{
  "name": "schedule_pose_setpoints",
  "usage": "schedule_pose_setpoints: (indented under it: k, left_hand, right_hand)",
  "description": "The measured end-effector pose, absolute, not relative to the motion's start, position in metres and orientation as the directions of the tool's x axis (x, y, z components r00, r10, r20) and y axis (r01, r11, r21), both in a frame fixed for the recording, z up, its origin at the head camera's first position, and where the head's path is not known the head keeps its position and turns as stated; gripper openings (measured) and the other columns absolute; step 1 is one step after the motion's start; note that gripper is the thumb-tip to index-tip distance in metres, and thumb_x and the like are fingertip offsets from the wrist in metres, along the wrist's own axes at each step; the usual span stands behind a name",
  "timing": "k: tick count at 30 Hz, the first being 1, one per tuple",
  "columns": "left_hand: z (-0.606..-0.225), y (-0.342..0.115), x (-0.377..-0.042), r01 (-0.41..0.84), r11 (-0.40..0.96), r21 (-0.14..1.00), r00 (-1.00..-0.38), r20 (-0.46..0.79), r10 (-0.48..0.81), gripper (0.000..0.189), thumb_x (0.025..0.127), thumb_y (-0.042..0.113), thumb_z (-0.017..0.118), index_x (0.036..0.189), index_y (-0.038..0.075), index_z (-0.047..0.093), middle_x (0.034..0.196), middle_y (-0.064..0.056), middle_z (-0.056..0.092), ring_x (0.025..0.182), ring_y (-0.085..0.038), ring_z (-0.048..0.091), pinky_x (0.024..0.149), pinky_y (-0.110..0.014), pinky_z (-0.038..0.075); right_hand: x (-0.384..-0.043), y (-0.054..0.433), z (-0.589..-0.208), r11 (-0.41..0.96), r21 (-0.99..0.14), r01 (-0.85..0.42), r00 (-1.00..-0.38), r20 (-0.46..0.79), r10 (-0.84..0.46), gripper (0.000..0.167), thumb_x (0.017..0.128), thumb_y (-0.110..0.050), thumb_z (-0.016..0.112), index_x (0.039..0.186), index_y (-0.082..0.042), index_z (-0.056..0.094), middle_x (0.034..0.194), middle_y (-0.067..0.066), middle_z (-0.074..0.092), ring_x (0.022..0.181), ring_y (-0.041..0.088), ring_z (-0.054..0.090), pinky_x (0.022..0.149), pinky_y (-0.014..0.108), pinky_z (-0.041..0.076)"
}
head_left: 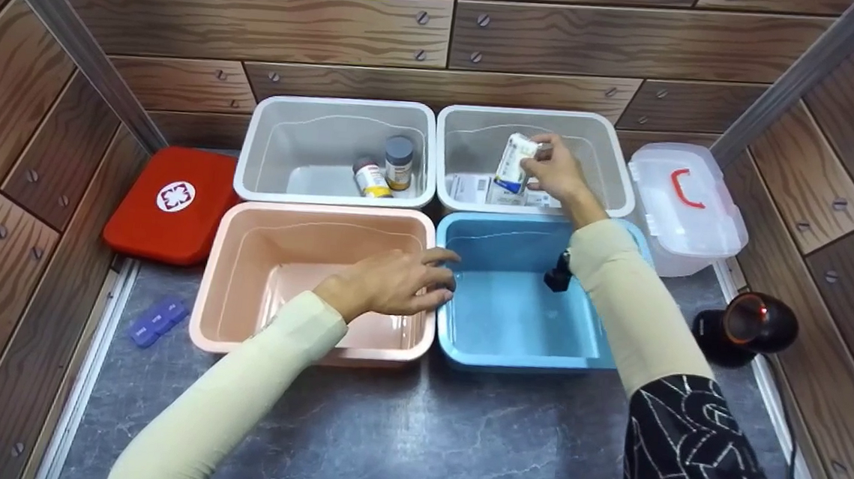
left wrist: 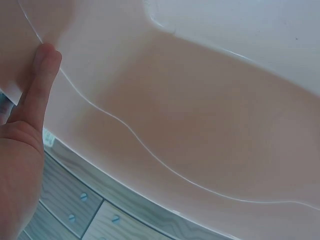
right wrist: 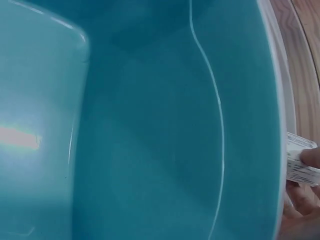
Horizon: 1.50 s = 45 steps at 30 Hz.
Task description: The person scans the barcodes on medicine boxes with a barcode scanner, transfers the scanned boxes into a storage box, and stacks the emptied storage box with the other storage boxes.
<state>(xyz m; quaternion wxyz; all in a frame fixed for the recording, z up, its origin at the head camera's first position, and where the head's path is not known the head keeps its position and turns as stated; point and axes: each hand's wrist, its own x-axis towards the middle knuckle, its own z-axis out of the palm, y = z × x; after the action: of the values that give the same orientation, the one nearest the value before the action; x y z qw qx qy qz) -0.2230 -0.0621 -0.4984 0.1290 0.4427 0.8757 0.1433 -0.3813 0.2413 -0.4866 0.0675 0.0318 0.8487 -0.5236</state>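
Over the back right grey bin (head_left: pixel 589 120), my right hand (head_left: pixel 558 172) pinches a small white and blue medicine box (head_left: pixel 515 159), held tilted. Below it in that bin lie more white boxes (head_left: pixel 468 187). The right wrist view catches the held box (right wrist: pixel 300 160) and fingertips past the blue bin's rim. My left hand (head_left: pixel 401 281) hovers over the right side of the peach bin (head_left: pixel 229 278), fingers loosely bent and holding nothing. In the left wrist view its thumb (left wrist: pixel 46 75) shows before the peach wall.
Two pill bottles, one upright (head_left: pixel 398 164) and one leaning (head_left: pixel 371 178), are in the back left grey bin (head_left: pixel 268 146). Around stand a blue bin (head_left: pixel 512 313), a red first-aid case (head_left: pixel 166 206), a purple pill organizer (head_left: pixel 158 321), a clear lidded box (head_left: pixel 689 205) and a black scanner (head_left: pixel 759 323).
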Motion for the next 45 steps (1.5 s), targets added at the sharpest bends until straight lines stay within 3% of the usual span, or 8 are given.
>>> schedule_pose_setpoints:
  k: [3, 10, 14, 22, 26, 33, 40, 45]
  left_hand:
    - [-0.497, -0.062, -0.223, 0.738, 0.569, 0.363, -0.573, -0.106, 0.812, 0.042, 0.115, 0.047, 0.045, 0.138, 0.023, 0.070, 0.171, -0.006, 0.044, 0.099, -0.029, 0.075, 0.094, -0.048, 0.062]
    - [-0.500, -0.061, -0.224, 0.761, 0.551, 0.344, -0.564, -0.070, 0.823, 0.039, 0.115, 0.045, 0.046, 0.134, 0.022, 0.071, 0.169, -0.007, 0.047, 0.106, -0.033, 0.075, 0.092, -0.051, 0.062]
    - [-0.501, -0.061, -0.223, 0.758, 0.554, 0.345, -0.567, -0.072, 0.821, 0.039, 0.114, 0.045, 0.046, 0.134, 0.022, 0.071, 0.169, -0.007, 0.046, 0.112, -0.034, 0.074, 0.096, -0.051, 0.062]
    - [-0.498, -0.064, -0.223, 0.750, 0.560, 0.352, -0.570, -0.085, 0.817, 0.039, 0.115, 0.044, 0.046, 0.134, 0.023, 0.071, 0.170, -0.007, 0.045, 0.114, -0.033, 0.073, 0.098, -0.050, 0.061]
    - [-0.497, -0.064, -0.223, 0.750, 0.560, 0.353, -0.569, -0.087, 0.818, 0.039, 0.114, 0.044, 0.046, 0.135, 0.022, 0.071, 0.170, -0.007, 0.045, 0.113, -0.033, 0.074, 0.098, -0.050, 0.061]
    - [-0.496, -0.062, -0.222, 0.757, 0.559, 0.338, -0.567, -0.085, 0.819, 0.040, 0.115, 0.045, 0.046, 0.136, 0.022, 0.071, 0.170, -0.007, 0.045, 0.107, -0.033, 0.075, 0.096, -0.049, 0.062]
    - [-0.494, -0.062, -0.221, 0.739, 0.580, 0.342, -0.584, -0.104, 0.805, 0.039, 0.115, 0.046, 0.046, 0.135, 0.023, 0.071, 0.171, -0.005, 0.045, 0.096, -0.029, 0.074, 0.091, -0.047, 0.062]
    - [-0.493, -0.061, -0.221, 0.734, 0.587, 0.343, -0.585, -0.122, 0.802, 0.041, 0.114, 0.047, 0.046, 0.137, 0.023, 0.070, 0.172, -0.005, 0.043, 0.094, -0.028, 0.074, 0.091, -0.047, 0.062]
  right_hand:
    - [-0.381, 0.238, -0.488, 0.504, -0.856, 0.116, -0.986, -0.161, -0.046, 0.048, 0.108, -0.006, 0.059, 0.155, -0.005, 0.047, 0.127, 0.016, 0.056, 0.105, 0.021, 0.065, 0.081, 0.025, 0.064]
    - [-0.378, 0.240, -0.491, 0.643, -0.765, 0.031, -0.993, -0.096, -0.066, 0.062, 0.107, -0.007, 0.059, 0.165, -0.004, 0.039, 0.155, 0.029, 0.051, 0.129, 0.041, 0.061, 0.109, 0.048, 0.055]
    - [-0.376, 0.248, -0.488, 0.662, -0.749, -0.032, -0.995, -0.036, -0.089, 0.060, 0.104, -0.005, 0.060, 0.161, 0.001, 0.044, 0.154, 0.033, 0.053, 0.141, 0.049, 0.055, 0.120, 0.057, 0.046]
    - [-0.349, 0.281, -0.473, 0.647, -0.749, -0.142, -0.983, 0.030, -0.181, 0.045, 0.104, -0.007, 0.063, 0.146, 0.008, 0.058, 0.151, 0.033, 0.057, 0.142, 0.053, 0.054, 0.123, 0.060, 0.041]
    - [-0.324, 0.304, -0.468, 0.662, -0.737, -0.132, -0.982, 0.004, -0.191, 0.041, 0.107, -0.014, 0.065, 0.143, 0.006, 0.061, 0.149, 0.030, 0.061, 0.141, 0.048, 0.057, 0.115, 0.053, 0.048]
    - [-0.275, 0.352, -0.460, 0.649, -0.746, -0.150, -0.986, 0.064, -0.154, 0.041, 0.108, -0.014, 0.068, 0.143, 0.006, 0.063, 0.142, 0.026, 0.066, 0.132, 0.035, 0.062, 0.103, 0.018, 0.046]
    - [-0.225, 0.399, -0.471, 0.618, -0.771, -0.152, -0.988, 0.138, -0.070, 0.040, 0.104, -0.009, 0.072, 0.140, 0.008, 0.065, 0.115, -0.029, 0.066, 0.109, -0.010, 0.062, 0.090, 0.003, 0.047]
    - [-0.189, 0.422, -0.486, 0.560, -0.818, -0.130, -0.991, 0.126, -0.045, 0.044, 0.105, -0.006, 0.071, 0.142, 0.014, 0.059, 0.116, -0.032, 0.067, 0.106, -0.010, 0.066, 0.088, 0.008, 0.054]
